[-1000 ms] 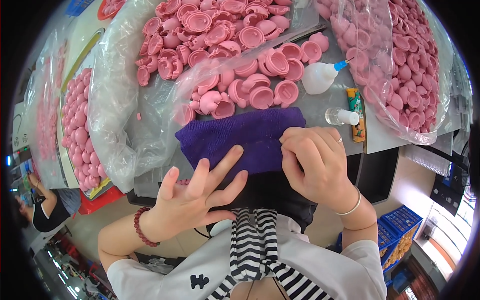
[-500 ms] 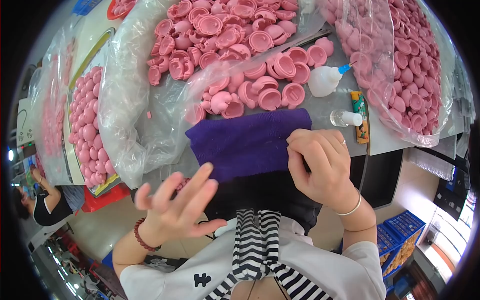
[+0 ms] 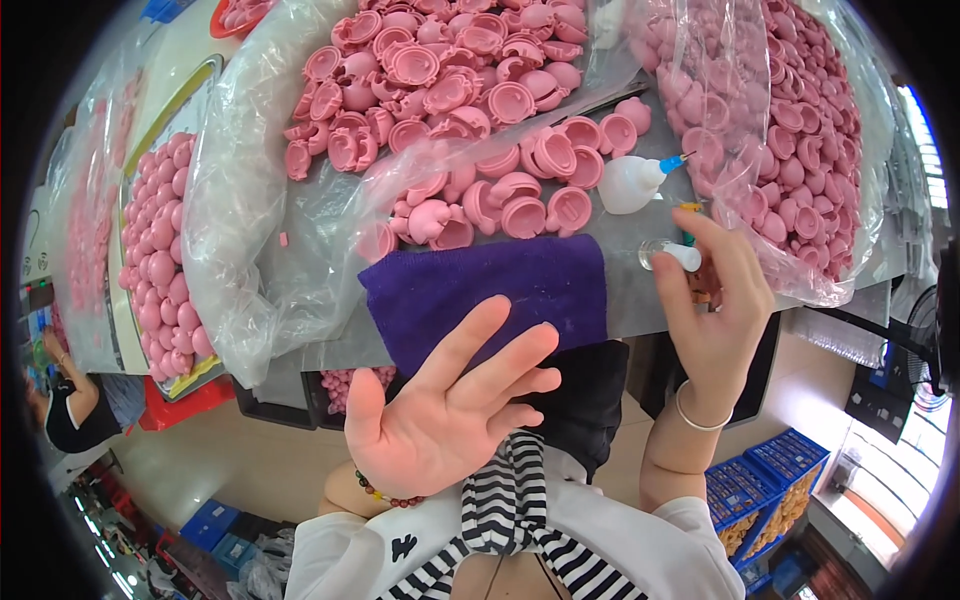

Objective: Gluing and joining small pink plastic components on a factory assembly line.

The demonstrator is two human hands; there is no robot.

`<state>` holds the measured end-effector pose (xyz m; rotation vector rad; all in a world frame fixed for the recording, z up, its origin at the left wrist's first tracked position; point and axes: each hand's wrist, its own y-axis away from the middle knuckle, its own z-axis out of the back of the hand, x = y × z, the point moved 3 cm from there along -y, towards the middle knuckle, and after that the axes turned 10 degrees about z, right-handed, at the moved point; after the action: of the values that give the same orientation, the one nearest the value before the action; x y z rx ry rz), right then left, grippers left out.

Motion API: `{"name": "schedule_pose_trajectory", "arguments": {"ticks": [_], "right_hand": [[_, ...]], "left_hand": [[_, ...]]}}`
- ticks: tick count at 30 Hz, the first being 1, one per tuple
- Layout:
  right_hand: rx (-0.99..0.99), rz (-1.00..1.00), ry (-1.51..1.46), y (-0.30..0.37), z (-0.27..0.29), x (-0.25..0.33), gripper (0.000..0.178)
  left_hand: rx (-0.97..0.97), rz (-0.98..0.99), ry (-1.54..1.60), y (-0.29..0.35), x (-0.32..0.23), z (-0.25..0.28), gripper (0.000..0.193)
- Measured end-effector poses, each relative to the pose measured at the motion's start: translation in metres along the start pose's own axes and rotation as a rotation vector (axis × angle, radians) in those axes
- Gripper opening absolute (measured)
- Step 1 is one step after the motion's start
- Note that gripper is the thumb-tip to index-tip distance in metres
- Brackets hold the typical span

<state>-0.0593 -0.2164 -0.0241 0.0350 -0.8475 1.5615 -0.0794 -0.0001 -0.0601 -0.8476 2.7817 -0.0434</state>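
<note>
My left hand (image 3: 445, 405) is raised in front of the purple cloth (image 3: 490, 295), palm turned up, fingers spread and holding nothing. My right hand (image 3: 718, 300) is at the small clear bottle with a white cap (image 3: 684, 256). Its thumb and index finger are apart on either side of the cap; whether they touch it is hard to see. Partly hidden behind those fingers lies a green and yellow packet (image 3: 690, 212). Beyond the cloth are several loose pink rounded plastic shells (image 3: 522, 216). A white squeeze bottle with a blue needle tip (image 3: 630, 185) lies beside them.
Pink shells (image 3: 410, 65) spill from a clear plastic bag (image 3: 240, 200) at the back. Another bag of pink shells (image 3: 815, 140) stands at the right. A tray (image 3: 205, 373) of pink balls (image 3: 160, 240) lies left. Blue crates (image 3: 785, 460) stand below right; another person (image 3: 80, 405) is far left.
My right hand has moved right from the cloth to the small bottle, its fingers opening. My left hand has moved right and turned palm up. The whole view has shifted slightly.
</note>
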Motion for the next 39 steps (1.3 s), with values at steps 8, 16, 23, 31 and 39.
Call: {"name": "schedule_pose_trajectory", "arguments": {"ticks": [8, 16, 23, 31, 39], "right_hand": [[-0.011, -0.028, -0.032, 0.000, 0.001, 0.002, 0.019], [-0.220, -0.029, -0.158, 0.006, 0.019, 0.003, 0.021], [-0.129, 0.205, -0.683, 0.014, 0.006, 0.035, 0.028], [-0.143, 0.187, -0.701, 0.010, 0.003, 0.036, 0.025], [-0.058, 0.186, -0.620, 0.005, 0.002, 0.040, 0.024]], "left_hand": [[-0.074, -0.010, -0.301, -0.004, 0.001, -0.002, 0.082], [-0.146, -0.046, -0.537, -0.005, 0.004, -0.007, 0.087], [-0.078, -0.090, -0.587, -0.011, 0.012, -0.009, 0.097], [-0.102, -0.065, -0.628, -0.012, 0.012, -0.013, 0.095], [-0.121, -0.066, -0.668, -0.012, 0.013, -0.013, 0.091]]}}
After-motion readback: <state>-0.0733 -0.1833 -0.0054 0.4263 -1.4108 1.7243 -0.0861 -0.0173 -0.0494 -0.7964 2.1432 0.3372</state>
